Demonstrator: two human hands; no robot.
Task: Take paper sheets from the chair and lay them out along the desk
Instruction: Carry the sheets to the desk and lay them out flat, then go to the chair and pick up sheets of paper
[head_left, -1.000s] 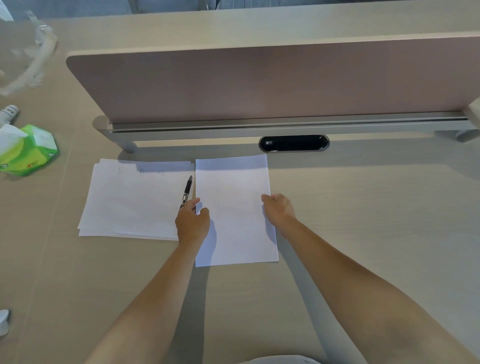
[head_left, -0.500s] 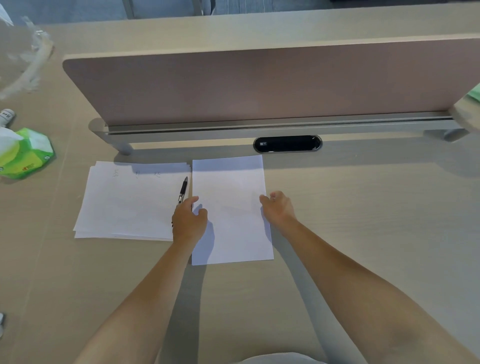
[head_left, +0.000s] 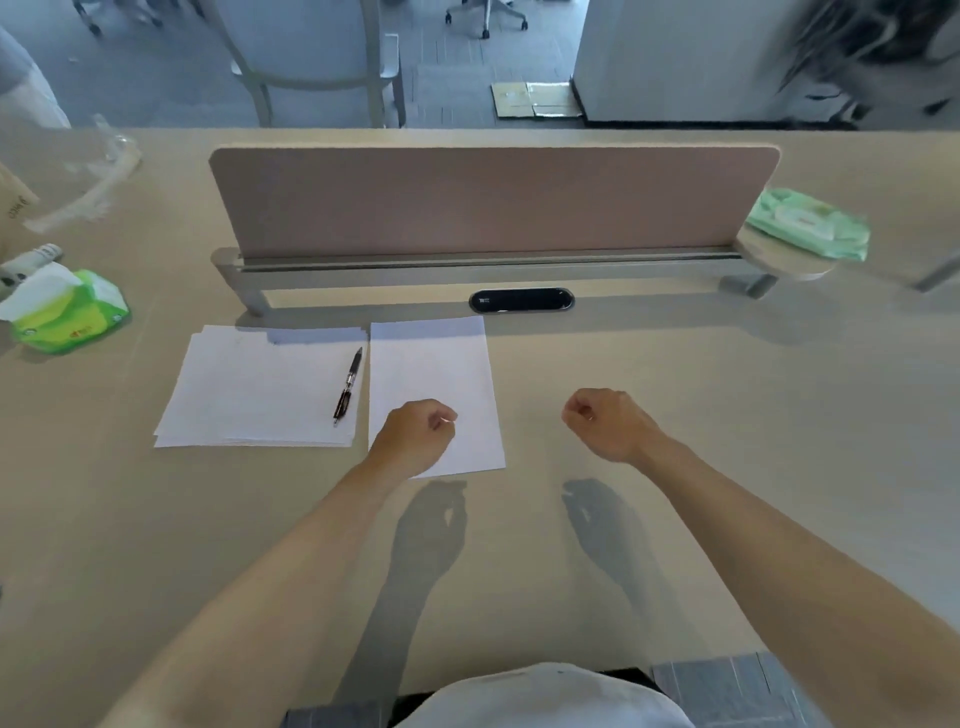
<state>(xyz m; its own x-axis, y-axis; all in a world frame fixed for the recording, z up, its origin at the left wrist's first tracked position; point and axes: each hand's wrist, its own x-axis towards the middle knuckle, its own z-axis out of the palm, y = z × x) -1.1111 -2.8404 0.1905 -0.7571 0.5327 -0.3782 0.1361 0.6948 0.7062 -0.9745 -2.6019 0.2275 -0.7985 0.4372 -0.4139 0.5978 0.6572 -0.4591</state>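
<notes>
A single white sheet (head_left: 431, 374) lies flat on the beige desk (head_left: 675, 415), just below the black cable port. To its left sits a small stack of white sheets (head_left: 260, 389) with a black pen (head_left: 348, 387) resting on its right edge. My left hand (head_left: 415, 434) hovers above the single sheet's lower half, fingers curled, holding nothing. My right hand (head_left: 605, 423) is raised over bare desk to the right of the sheet, also curled and empty. Both hands cast shadows on the desk below them.
A pink divider panel (head_left: 488, 200) on a grey rail crosses the desk behind the sheets. A green tissue pack (head_left: 72, 319) sits at the left, a green wipes pack (head_left: 810, 228) at the right on a round stand. A chair (head_left: 311, 57) stands beyond the desk.
Both hands have let go of the single sheet's edges, lifted off the desk and curled shut. The view has pulled back and up, showing more of the desk and the room beyond.
</notes>
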